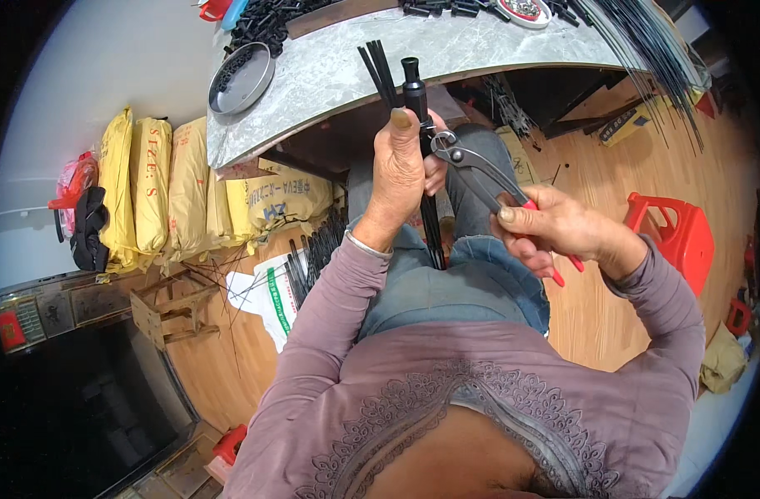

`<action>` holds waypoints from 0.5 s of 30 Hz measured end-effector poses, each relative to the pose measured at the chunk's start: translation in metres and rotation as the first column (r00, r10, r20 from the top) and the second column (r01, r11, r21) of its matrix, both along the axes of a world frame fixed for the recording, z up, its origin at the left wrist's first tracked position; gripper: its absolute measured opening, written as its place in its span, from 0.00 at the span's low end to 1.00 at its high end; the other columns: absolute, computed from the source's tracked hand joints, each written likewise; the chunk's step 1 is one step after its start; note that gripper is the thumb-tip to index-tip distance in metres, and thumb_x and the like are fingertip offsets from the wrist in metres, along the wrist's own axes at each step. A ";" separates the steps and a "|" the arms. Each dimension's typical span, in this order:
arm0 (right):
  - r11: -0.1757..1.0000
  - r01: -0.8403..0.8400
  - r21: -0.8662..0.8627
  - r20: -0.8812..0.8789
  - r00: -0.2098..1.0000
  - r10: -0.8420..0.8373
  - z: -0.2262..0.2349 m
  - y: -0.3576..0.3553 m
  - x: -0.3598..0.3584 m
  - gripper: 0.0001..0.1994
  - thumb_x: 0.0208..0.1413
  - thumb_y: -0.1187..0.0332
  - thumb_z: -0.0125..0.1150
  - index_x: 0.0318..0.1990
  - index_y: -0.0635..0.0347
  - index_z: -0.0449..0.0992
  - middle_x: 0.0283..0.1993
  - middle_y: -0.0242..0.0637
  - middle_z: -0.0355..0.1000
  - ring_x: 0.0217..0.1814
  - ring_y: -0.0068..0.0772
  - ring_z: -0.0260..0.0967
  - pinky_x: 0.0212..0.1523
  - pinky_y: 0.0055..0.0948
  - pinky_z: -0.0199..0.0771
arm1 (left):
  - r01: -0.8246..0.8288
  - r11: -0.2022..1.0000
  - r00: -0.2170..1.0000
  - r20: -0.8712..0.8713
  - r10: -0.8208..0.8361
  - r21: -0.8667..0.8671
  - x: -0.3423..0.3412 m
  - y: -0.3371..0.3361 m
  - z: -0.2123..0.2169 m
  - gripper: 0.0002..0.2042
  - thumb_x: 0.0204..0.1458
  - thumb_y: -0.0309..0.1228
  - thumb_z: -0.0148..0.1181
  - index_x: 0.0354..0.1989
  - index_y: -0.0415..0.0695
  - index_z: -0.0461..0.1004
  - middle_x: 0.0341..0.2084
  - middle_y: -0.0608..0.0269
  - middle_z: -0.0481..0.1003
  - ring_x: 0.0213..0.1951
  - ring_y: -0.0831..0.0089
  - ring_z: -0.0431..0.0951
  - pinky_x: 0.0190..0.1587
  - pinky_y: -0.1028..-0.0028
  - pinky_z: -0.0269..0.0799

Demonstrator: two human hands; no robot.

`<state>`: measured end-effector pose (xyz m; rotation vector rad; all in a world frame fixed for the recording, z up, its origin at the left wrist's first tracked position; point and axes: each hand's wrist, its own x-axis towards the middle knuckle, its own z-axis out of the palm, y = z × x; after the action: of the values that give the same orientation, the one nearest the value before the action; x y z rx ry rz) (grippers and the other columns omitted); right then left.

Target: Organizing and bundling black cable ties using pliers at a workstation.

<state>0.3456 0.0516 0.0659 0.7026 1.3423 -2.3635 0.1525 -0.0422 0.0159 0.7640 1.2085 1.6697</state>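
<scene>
My left hand (394, 179) is wrapped round a bundle of thin black rods (380, 73) and a black tubular plastic fitting (412, 87), both upright above my lap. Its thumb points up along them. The bundle's lower end (434, 241) comes out below the fingers, between my legs. My right hand (559, 224) grips the red-handled pincers (484, 170). Their metal jaws are at the fitting's lower part, close to my left fingers, by a small shiny wire or ring. Whether the jaws bite on it I cannot tell.
Ahead is a grey marble-patterned table (338, 66) with heaped black fittings (263, 29), a round grey tray (245, 79) and long dark rods (646, 46). Yellow sacks (151, 183) line the left wall. A red plastic stool (675, 237) and a wooden stool (176, 303) stand on the floor.
</scene>
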 end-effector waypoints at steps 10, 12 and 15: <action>0.855 -0.221 0.469 0.151 0.974 0.169 0.032 0.020 -0.005 0.14 0.63 0.59 0.53 0.36 0.62 0.66 0.19 0.29 0.63 0.14 0.19 0.62 0.13 0.22 0.65 | -0.028 1.000 1.000 -0.011 0.028 0.000 0.006 0.002 0.000 0.33 0.51 0.67 0.43 0.33 0.41 0.65 0.10 0.74 0.57 0.10 0.86 0.58 0.12 0.82 0.53; 0.809 -0.241 0.537 0.186 0.969 0.165 0.044 0.018 -0.012 0.13 0.63 0.60 0.52 0.37 0.63 0.67 0.19 0.29 0.63 0.14 0.20 0.62 0.13 0.22 0.65 | -0.102 0.992 0.991 -0.094 0.095 -0.072 0.009 0.000 0.002 0.34 0.51 0.68 0.39 0.32 0.42 0.66 0.10 0.75 0.56 0.11 0.85 0.57 0.13 0.81 0.52; 0.574 -0.391 0.719 0.365 0.916 0.166 0.050 0.016 -0.018 0.12 0.63 0.62 0.52 0.38 0.63 0.67 0.18 0.30 0.63 0.14 0.21 0.63 0.13 0.23 0.65 | -0.140 0.987 0.986 -0.097 0.132 -0.078 0.011 0.000 0.005 0.33 0.52 0.67 0.41 0.32 0.42 0.65 0.11 0.74 0.56 0.11 0.85 0.57 0.13 0.81 0.51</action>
<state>0.3274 0.0678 0.1162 0.8836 2.1742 -1.2799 0.1635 -0.0420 0.0205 0.7262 1.4147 1.6970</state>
